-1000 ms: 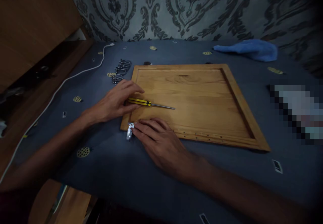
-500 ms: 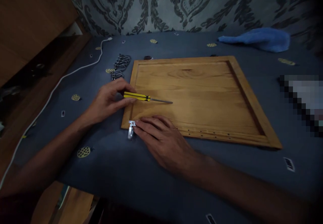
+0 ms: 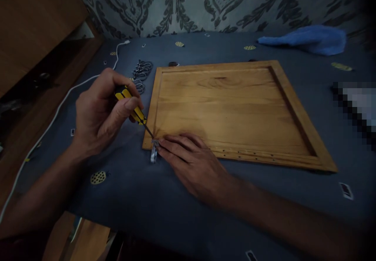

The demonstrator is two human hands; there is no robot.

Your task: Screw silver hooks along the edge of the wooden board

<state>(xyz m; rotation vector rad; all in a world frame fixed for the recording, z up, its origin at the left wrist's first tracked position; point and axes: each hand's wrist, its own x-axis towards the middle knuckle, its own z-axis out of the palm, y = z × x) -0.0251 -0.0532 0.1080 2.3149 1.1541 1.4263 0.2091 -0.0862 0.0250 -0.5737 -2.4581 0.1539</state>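
My left hand [image 3: 101, 110] is closed around the yellow-and-black handle of a screwdriver [image 3: 131, 106]. The screwdriver tilts downward, its tip meeting a small silver metal hinge [image 3: 154, 154] at the near left corner of a framed wooden panel [image 3: 229, 100]. The hinge's rounded cup sticks out past the panel's near edge. Lying flat over that edge, my right hand [image 3: 192, 161] has its fingers stretched out and its fingertips against the hinge's right side. My right thumb cannot be made out clearly.
Several metal hinges [image 3: 141, 71] lie beyond the panel's left side. A white cable [image 3: 66, 98] runs along the left, by wooden furniture [image 3: 38, 29]. A blue cloth [image 3: 311, 40] rests at the back right. A blurred-out object [image 3: 360, 104] sits at the right edge.
My left hand has turned the screwdriver from lying nearly level over the panel to pointing down, bringing its tip to the hinge. My right hand has stayed nearly still beside the hinge.
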